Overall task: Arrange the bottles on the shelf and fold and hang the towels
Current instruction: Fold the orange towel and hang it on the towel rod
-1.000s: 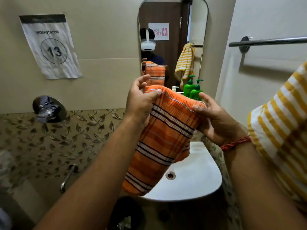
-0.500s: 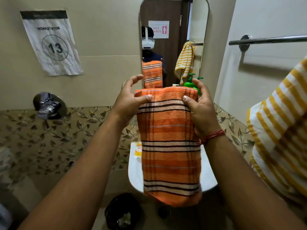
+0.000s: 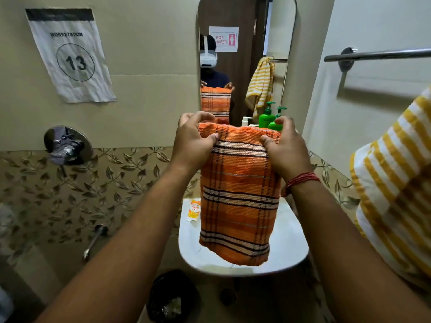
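Observation:
An orange towel (image 3: pixel 238 201) with dark and white stripes hangs folded in front of me over the white sink (image 3: pixel 289 248). My left hand (image 3: pixel 192 141) pinches its top left corner and my right hand (image 3: pixel 285 148) pinches its top right corner. A yellow-and-white striped towel (image 3: pixel 396 190) hangs at the right edge under the chrome towel bar (image 3: pixel 382 54). Green pump bottles (image 3: pixel 265 117) and a white pump bottle (image 3: pixel 245 121) stand behind the towel below the mirror, partly hidden. A small orange bottle (image 3: pixel 194 209) lies on the sink's left rim.
A mirror (image 3: pixel 245 61) faces me. A chrome tap valve (image 3: pixel 66 145) sits on the left wall, with a spout (image 3: pixel 94 241) lower down. A paper sign marked 13 (image 3: pixel 72 57) is taped to the wall. A black bin (image 3: pixel 172 297) stands under the sink.
The towel went from bunched and slanted between my hands to hanging flat and straight. Both hands now grip the top corners closer together and a little lower.

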Available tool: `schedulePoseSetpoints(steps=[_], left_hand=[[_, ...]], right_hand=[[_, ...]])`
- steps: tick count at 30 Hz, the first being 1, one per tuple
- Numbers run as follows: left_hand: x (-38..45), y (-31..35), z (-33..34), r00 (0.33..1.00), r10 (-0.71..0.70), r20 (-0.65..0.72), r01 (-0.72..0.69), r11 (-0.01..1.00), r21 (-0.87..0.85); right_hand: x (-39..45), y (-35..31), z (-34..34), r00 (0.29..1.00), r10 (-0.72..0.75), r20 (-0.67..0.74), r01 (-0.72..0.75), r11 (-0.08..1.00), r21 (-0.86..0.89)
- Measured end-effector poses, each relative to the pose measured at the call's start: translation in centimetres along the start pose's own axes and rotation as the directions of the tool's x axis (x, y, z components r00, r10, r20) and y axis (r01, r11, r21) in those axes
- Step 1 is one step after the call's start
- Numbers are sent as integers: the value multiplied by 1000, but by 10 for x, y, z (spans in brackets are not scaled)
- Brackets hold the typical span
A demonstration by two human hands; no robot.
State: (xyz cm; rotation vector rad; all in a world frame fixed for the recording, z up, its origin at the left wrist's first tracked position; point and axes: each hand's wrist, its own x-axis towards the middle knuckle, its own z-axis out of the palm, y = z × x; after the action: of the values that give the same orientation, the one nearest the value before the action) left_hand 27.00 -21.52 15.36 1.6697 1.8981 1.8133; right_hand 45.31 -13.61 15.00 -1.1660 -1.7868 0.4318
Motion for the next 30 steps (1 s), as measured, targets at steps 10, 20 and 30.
schedulePoseSetpoints(steps=[10, 20, 30], left_hand=[[17, 2, -11, 975, 37, 219, -57, 995, 88], [24, -4, 4, 972, 234, 20, -219, 873, 436], [28, 6, 9, 998, -32, -62, 15, 965, -262]], right_hand=[[14, 13, -24, 956, -56, 288, -10, 975, 223], [24, 15, -20, 981, -180, 75, 175, 982, 70], [24, 6, -9, 985, -173, 8, 127, 753, 646]])
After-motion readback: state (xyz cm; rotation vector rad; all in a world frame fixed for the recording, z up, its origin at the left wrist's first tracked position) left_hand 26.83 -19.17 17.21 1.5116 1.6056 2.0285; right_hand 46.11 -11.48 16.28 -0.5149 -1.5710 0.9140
